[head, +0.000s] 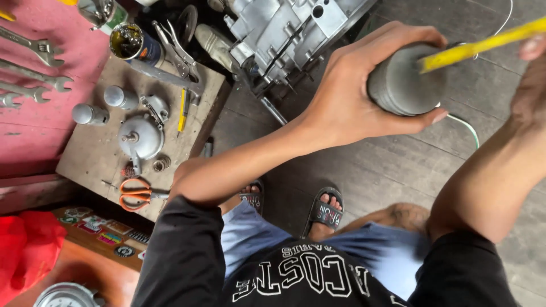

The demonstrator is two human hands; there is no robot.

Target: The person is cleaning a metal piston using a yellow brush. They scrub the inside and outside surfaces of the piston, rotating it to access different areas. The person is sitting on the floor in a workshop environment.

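Dark floorboards (pixel 392 170) run beneath a person in sandals, whose left hand (pixel 355 94) has its grip clenched around a grey cylinder (pixel 401 85). Right hand (pixel 532 85), grip unclear, meets a yellow tool (pixel 483 42) lying across it. Beyond, an engine casing (pixel 284 34); scissors (pixel 136 194) on a board (pixel 96 159).

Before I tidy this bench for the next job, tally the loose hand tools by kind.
Silver open-end wrenches on the red surface: 3
Orange-handled scissors: 1
Steel locking pliers: 1
Yellow-handled screwdriver on the wooden board: 1
Yellow tool at the grey cylinder held by the left hand: 1
Total: 7
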